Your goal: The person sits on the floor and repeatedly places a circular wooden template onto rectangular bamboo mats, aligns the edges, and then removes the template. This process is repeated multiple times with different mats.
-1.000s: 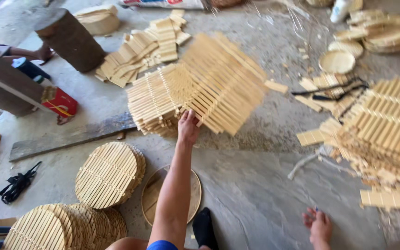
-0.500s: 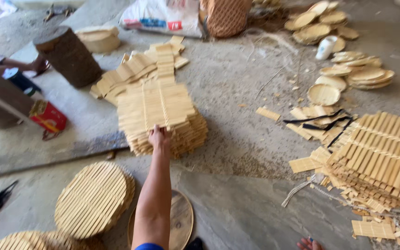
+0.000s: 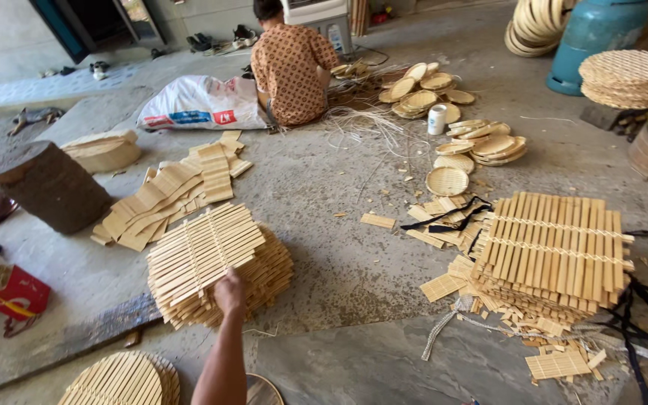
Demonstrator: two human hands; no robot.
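Just beyond the grip, the square bamboo slat mat lies flat on top of a stack of like mats on the concrete floor. The one hand in view, apparently the left hand as its arm comes up left of centre, has its grip clamped on the mat's near edge, fingers over the slats. From that hold the mat spreads away and to the left; its slats run from near-left to far-right, crossed by two thin binding lines. No second hand of the wearer shows, so this hand alone is at the mat. Well off to the right of the grip sits a larger pile of wider slat mats, and near-left of the forearm lies a stack of round woven discs.
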